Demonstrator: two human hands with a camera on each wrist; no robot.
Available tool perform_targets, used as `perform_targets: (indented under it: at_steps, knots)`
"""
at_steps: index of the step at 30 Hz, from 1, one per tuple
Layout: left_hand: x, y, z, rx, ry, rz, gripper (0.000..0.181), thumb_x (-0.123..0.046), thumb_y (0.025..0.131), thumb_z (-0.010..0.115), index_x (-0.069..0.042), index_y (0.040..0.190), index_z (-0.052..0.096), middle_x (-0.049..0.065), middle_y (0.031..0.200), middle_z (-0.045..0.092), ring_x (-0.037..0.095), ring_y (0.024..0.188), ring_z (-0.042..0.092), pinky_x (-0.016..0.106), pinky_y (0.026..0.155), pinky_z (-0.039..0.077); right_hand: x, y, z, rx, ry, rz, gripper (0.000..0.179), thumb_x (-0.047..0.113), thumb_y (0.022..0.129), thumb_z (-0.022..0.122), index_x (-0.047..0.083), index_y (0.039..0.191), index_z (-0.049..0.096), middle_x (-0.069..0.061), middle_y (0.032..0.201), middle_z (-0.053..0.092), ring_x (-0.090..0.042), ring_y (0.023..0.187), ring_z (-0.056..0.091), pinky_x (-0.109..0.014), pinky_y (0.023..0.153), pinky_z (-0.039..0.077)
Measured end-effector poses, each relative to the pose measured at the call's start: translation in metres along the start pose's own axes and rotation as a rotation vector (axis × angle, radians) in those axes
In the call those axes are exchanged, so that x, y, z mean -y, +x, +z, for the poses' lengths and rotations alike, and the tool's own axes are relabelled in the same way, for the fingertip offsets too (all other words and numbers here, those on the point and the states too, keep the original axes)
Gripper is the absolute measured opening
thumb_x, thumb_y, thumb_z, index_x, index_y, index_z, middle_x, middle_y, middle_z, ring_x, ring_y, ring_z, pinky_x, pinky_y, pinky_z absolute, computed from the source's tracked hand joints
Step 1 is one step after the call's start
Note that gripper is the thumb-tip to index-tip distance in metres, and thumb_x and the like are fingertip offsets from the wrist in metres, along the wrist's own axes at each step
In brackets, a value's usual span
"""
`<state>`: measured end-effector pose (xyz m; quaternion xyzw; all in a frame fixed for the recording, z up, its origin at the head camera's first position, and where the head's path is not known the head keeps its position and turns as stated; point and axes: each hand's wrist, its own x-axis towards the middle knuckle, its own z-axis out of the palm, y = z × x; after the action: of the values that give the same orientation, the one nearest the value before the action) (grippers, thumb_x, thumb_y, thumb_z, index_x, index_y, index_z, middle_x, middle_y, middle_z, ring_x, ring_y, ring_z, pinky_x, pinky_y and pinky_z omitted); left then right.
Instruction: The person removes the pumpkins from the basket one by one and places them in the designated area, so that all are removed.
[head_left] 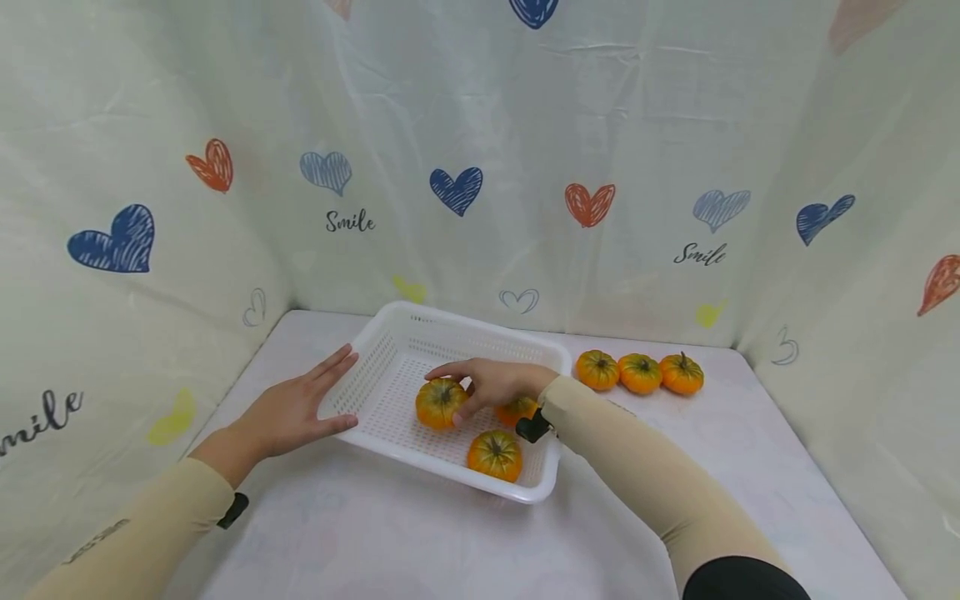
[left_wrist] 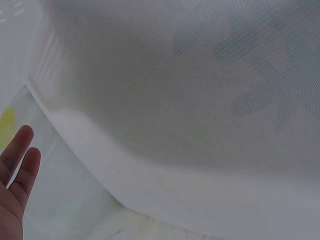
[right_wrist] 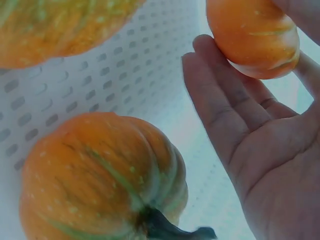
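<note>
A white perforated plastic basket [head_left: 390, 400] stands on the table, angled across it. My right hand [head_left: 491, 383] reaches into it and grips a small orange-and-green pumpkin [head_left: 438, 404] between thumb and fingers. That pumpkin [right_wrist: 252, 40] also shows in the right wrist view, against the fingers of the right hand [right_wrist: 280, 155]. Two more pumpkins lie in the basket: one near the front wall [head_left: 495, 456], the other [head_left: 516, 410] partly hidden under the right wrist. My left hand [head_left: 296, 412], fingers spread and straight, is at the basket's left end.
To the right of the basket, three similar pumpkins [head_left: 639, 374] sit in a row near the back of the table [head_left: 720, 467]. A pale curtain [head_left: 517, 108] printed with hearts surrounds the table at the back and both sides.
</note>
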<state>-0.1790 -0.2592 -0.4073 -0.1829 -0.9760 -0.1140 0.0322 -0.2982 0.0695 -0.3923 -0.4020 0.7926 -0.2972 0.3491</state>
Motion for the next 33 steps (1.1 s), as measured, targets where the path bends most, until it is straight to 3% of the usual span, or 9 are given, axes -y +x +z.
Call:
perform_targets:
  at_steps: [11, 17, 24, 33]
  knots:
    - [0.002, 0.0, 0.001, -0.007, 0.008, 0.001, 0.092, -0.061, 0.09, 0.061, -0.011, 0.159, 0.025, 0.006, 0.166, 0.017, 0.042, 0.127, 0.052, 0.057, 0.092, 0.049, 0.0, -0.004, -0.01, -0.071, -0.016, -0.005, 0.074, 0.03, 0.087, 0.08, 0.031, 0.151, 0.043, -0.004, 0.147, 0.046, -0.024, 0.124, 0.051, -0.04, 0.104, 0.043]
    - [0.004, 0.0, 0.005, -0.006, 0.001, -0.009, 0.093, -0.06, 0.09, 0.063, -0.012, 0.159, 0.025, 0.005, 0.166, 0.017, 0.043, 0.127, 0.052, 0.058, 0.092, 0.049, 0.003, -0.011, -0.015, -0.124, 0.005, -0.03, 0.075, 0.032, 0.087, 0.079, 0.037, 0.151, 0.04, 0.001, 0.151, 0.043, -0.026, 0.127, 0.049, -0.039, 0.104, 0.043]
    - [0.005, 0.001, 0.007, -0.018, 0.001, 0.009, 0.092, -0.058, 0.09, 0.063, -0.012, 0.159, 0.024, 0.005, 0.166, 0.016, 0.043, 0.125, 0.054, 0.059, 0.091, 0.049, 0.002, -0.02, -0.024, -0.172, -0.014, -0.033, 0.076, 0.034, 0.087, 0.078, 0.03, 0.153, 0.04, 0.004, 0.148, 0.045, -0.023, 0.125, 0.051, -0.039, 0.101, 0.045]
    - [0.002, 0.0, 0.003, -0.017, 0.01, 0.011, 0.092, -0.058, 0.09, 0.062, -0.01, 0.159, 0.025, 0.005, 0.166, 0.017, 0.042, 0.126, 0.053, 0.058, 0.092, 0.048, 0.01, -0.039, -0.045, -0.226, 0.059, -0.039, 0.074, 0.033, 0.085, 0.08, 0.031, 0.15, 0.043, 0.003, 0.142, 0.05, -0.026, 0.122, 0.054, -0.037, 0.095, 0.05]
